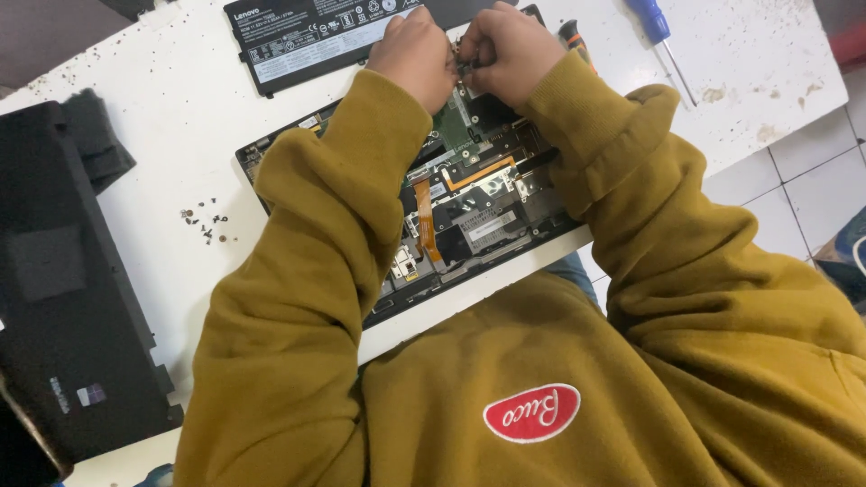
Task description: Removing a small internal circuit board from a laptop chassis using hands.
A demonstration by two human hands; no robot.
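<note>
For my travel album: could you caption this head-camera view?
Both hands, left hand and right hand, pinch a small part above an opened laptop.

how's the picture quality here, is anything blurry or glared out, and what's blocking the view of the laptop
Head view: even, soft light, no harsh glare; the white table is bright but not blown out. Both hands are slightly motion-blurred around a small part. The mustard sleeves cover much of the open laptop. The screws are too small to resolve.

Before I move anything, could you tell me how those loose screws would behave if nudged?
The screws look tiny and light, so they would probably scatter. Lying loose on the smooth table, they may roll and get lost.
</note>
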